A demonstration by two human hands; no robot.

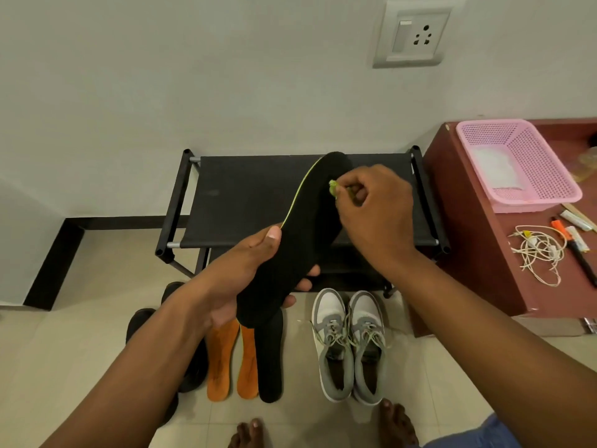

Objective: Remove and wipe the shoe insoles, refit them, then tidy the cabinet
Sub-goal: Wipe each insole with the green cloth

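Room: you stand barefoot on a pale tiled floor [80, 350], facing a plain wall and a low black shoe rack [258, 195] whose top shelf is bare, probably because the shoes were taken down for cleaning.
Left hand [245, 279]: it is wrapped around the heel part of a black insole [300, 247], thumb on the upper edge and fingers under it. I think you hold it this way to keep the top face turned toward you.
Insole in hand: it is lifted in the air above the rack, toe end pointing to the wall, and a thin green edge shows on its left side.
Right hand [374, 208]: the fingers are pressed together, pinching a small green cloth [332, 187] against the front part of the insole, so wiping seems to be the step in hand.
Floor row: two orange insoles [232, 363] and a second black insole [269, 360] lie side by side, likely so that none is mixed up or missed.
Grey sneakers [350, 347]: they stand as a pair just beside that row, mouths open, ready for refitting.
Dark shoes [142, 321]: partly hidden behind your left arm.
Side cabinet [478, 253]: it carries a pink basket [523, 166], a tangled cable [539, 250] and pens, still to be tidied.
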